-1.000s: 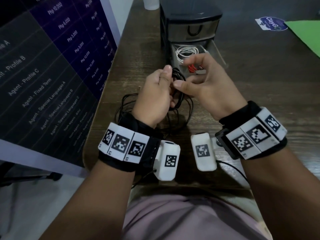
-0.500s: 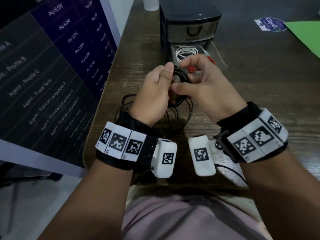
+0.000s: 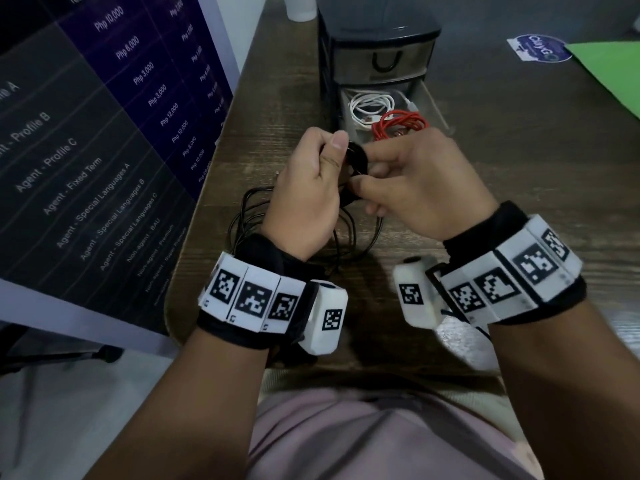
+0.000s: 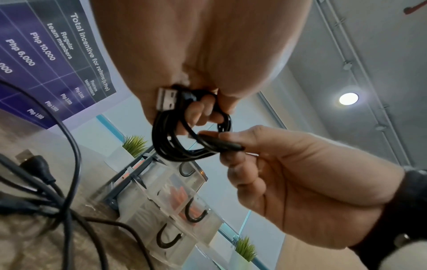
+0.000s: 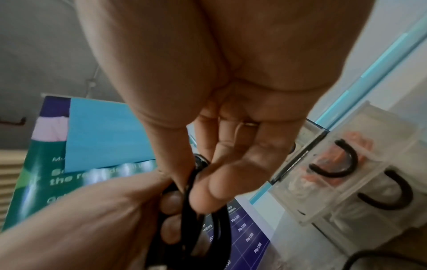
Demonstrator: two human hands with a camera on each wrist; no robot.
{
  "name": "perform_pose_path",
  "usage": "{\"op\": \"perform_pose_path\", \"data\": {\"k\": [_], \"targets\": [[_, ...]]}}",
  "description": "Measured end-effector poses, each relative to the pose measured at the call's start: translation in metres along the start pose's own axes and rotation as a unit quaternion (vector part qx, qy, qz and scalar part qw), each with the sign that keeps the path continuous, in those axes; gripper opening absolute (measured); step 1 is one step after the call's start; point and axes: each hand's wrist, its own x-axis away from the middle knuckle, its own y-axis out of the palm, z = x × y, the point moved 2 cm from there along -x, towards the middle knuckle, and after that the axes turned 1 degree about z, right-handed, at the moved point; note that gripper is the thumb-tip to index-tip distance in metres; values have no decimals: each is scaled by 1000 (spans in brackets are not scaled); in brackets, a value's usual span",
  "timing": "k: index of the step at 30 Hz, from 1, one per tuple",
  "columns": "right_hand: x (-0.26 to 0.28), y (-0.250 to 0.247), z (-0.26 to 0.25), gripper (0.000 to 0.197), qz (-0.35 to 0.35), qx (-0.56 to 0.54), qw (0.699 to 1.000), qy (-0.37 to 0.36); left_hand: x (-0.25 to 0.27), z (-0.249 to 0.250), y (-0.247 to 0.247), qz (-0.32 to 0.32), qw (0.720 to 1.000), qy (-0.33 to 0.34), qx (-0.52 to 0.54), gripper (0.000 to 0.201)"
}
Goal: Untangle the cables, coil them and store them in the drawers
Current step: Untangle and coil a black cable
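A small black cable coil [image 3: 356, 157] [image 4: 184, 144] [image 5: 205, 224] hangs between both hands above the table. My left hand [image 3: 308, 188] grips it, its USB plug [image 4: 166, 99] sticking out by the fingers. My right hand [image 3: 415, 181] [image 4: 289, 173] pinches the coil's free end [image 4: 221, 144] between thumb and forefinger. Loose black cables [image 3: 249, 216] [image 4: 46, 182] lie tangled on the table under my left wrist. The black drawer unit [image 3: 377, 60] [image 4: 166, 199] [image 5: 342, 182] stands behind, its lower drawer pulled out with a white cable [image 3: 370, 105] and a red cable [image 3: 401, 124] inside.
A tall printed banner [image 3: 86, 133] stands along the table's left edge. A green sheet [image 3: 613, 74] and a round sticker [image 3: 540, 50] lie at the far right. A white cup [image 3: 299, 8] sits behind the drawers. Bare wooden table [image 3: 519, 150] spreads to the right.
My right hand has dropped down and closed onto the coil's free end, uncovering the red cable in the drawer. My left hand keeps hold of the coil.
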Motion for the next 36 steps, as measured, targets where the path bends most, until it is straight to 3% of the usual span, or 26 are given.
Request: {"op": "perform_pose_path", "data": {"k": [3, 8, 11, 17, 19, 21, 25, 29, 33, 36], "targets": [[1, -3, -2, 18, -58, -21, 998, 3, 1, -1, -1, -5, 999, 21, -25, 24], [3, -13, -2, 49, -101, -159, 981, 37, -2, -4, -9, -48, 995, 64, -68, 23], [2, -21, -3, 42, -106, -176, 978, 39, -7, -5, -16, -49, 992, 85, -85, 21], [1, -22, -5, 23, -112, -180, 977, 28, -13, -5, -25, -48, 996, 64, -49, 31], [-1, -22, -3, 20, -92, -168, 981, 19, -15, -2, -24, -35, 999, 38, -12, 33], [-3, -22, 1, 19, -60, -139, 988, 1, -17, -1, -24, -7, 996, -9, 89, 32], [-4, -19, 4, 18, 5, -39, 998, -55, -15, 2, -17, 21, 939, -144, 311, 30], [-8, -12, 8, 24, 70, -15, 994, -81, -11, 8, -11, -5, 887, -191, 421, 33], [-8, -2, 10, 24, 145, -92, 980, -97, -10, 8, -8, -25, 837, -236, 493, 36], [-5, 9, 9, 29, 152, -193, 966, -84, -9, 7, -4, -21, 824, -249, 508, 37]]}}
